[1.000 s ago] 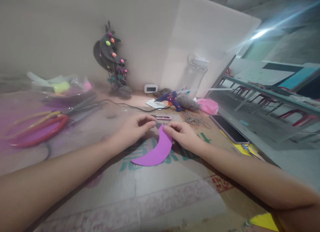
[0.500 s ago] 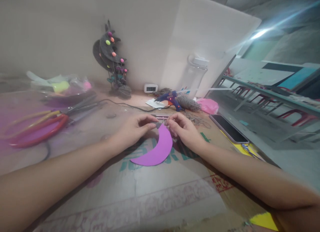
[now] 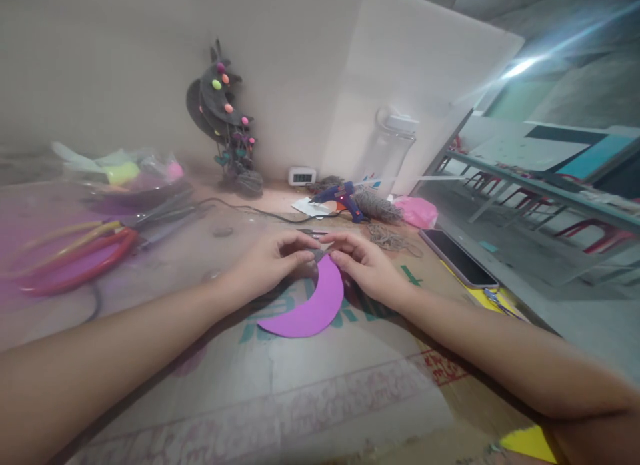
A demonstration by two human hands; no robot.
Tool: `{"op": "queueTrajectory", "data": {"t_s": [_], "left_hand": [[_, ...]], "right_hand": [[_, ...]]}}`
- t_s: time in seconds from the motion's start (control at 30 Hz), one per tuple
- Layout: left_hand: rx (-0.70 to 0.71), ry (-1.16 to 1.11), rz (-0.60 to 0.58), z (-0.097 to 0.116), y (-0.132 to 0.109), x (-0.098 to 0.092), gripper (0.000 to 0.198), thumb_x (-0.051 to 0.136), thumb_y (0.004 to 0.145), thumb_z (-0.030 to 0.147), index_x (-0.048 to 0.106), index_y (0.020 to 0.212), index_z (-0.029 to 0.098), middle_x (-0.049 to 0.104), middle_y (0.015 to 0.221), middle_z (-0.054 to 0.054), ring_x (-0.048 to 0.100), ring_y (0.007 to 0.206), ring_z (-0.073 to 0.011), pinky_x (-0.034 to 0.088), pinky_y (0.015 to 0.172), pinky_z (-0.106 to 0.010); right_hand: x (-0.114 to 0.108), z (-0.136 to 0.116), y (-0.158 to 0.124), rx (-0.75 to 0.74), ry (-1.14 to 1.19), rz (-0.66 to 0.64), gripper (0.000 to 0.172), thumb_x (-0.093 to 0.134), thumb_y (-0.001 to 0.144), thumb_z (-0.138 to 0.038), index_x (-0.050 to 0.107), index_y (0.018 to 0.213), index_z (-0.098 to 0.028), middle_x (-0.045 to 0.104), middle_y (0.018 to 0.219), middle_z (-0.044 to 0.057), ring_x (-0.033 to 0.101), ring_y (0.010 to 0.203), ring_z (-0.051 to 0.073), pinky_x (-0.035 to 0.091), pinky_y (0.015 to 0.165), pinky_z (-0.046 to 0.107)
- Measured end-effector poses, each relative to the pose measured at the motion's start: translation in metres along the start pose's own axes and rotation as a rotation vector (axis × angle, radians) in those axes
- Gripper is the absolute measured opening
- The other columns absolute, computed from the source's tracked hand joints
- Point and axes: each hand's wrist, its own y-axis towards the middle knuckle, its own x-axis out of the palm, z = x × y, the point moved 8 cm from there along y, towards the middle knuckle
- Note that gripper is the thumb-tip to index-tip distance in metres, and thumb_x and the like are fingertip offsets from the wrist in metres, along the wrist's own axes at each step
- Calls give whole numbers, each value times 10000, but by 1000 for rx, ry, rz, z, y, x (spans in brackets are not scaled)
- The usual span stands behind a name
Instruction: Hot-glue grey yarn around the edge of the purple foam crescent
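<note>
A purple crescent-shaped foam piece (image 3: 313, 308) lies on a flattened cardboard sheet (image 3: 320, 378). My left hand (image 3: 273, 259) and my right hand (image 3: 363, 261) meet at its upper tip. Both pinch a small grey bit (image 3: 319, 254) there, fingers closed. What the grey bit is, I cannot make out. A pink-handled thread snipper (image 3: 313, 233) lies just behind my fingers.
A blue glue gun (image 3: 340, 197) with its black cord, twine (image 3: 390, 238), a pink bag (image 3: 417, 211), a phone (image 3: 457, 257) and a clear bottle (image 3: 387, 151) sit at the right. Red scissors (image 3: 75, 255), a bag of craft bits (image 3: 125, 175) and a dark foam tree (image 3: 223, 118) stand at the left.
My right hand let the crescent's tip lie flat and moved up to meet my left fingers at the grey bit. The crescent shifted slightly left.
</note>
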Motion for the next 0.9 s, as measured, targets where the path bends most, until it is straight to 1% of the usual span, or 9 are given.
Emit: {"op": "queueTrajectory", "data": {"t_s": [0.07, 0.27, 0.37, 0.47, 0.67, 0.77, 0.9], "left_hand": [[-2, -18, -15, 1, 0, 1, 204, 587, 844, 275, 671, 992, 162, 706, 799, -27, 636, 703, -150, 483, 629, -254], [26, 14, 1, 1, 1, -1, 223, 594, 836, 286, 681, 1014, 183, 724, 903, -31, 655, 771, -159, 507, 698, -272], [29, 18, -8, -1, 1, -1, 232, 591, 838, 311, 677, 1017, 191, 728, 878, -24, 660, 771, -164, 511, 693, -273], [18, 16, -17, -2, 1, 0, 226, 591, 841, 314, 668, 1012, 188, 726, 844, -19, 657, 741, -156, 505, 670, -263], [24, -10, -36, -3, 1, 2, 214, 593, 843, 302, 662, 1007, 184, 721, 800, -14, 648, 706, -144, 492, 632, -242], [25, -26, -47, -4, 1, 3, 232, 596, 838, 313, 666, 1014, 179, 718, 806, -23, 648, 705, -149, 492, 624, -246], [42, -27, -81, -3, 0, 6, 229, 577, 848, 313, 675, 1012, 185, 715, 822, -27, 651, 740, -157, 495, 659, -255]], "right_hand": [[-1, 2, 2, 14, 1, 2, 221, 552, 884, -285, 570, 1089, -204, 545, 722, -39, 462, 521, 71, 391, 480, 207], [-9, 9, 3, 52, -51, 64, 195, 614, 843, -336, 613, 970, -188, 578, 736, -27, 487, 546, 79, 403, 489, 212], [-9, 9, 3, 65, -36, 69, 195, 624, 834, -364, 612, 876, -174, 558, 677, -34, 476, 537, 78, 389, 488, 209], [-8, 9, 2, 98, -2, 75, 228, 615, 833, -403, 583, 823, -177, 517, 615, -52, 454, 504, 78, 366, 463, 207], [-13, 7, 2, 80, -74, 141, 237, 594, 836, -410, 584, 801, -177, 529, 644, -39, 478, 540, 89, 401, 510, 222], [-14, 9, 2, 76, -83, 138, 239, 588, 840, -418, 579, 809, -181, 520, 641, -45, 471, 534, 88, 397, 511, 223], [-13, 8, 2, 69, -66, 133, 252, 592, 835, -429, 556, 792, -183, 504, 635, -52, 455, 514, 82, 383, 496, 219]]}}
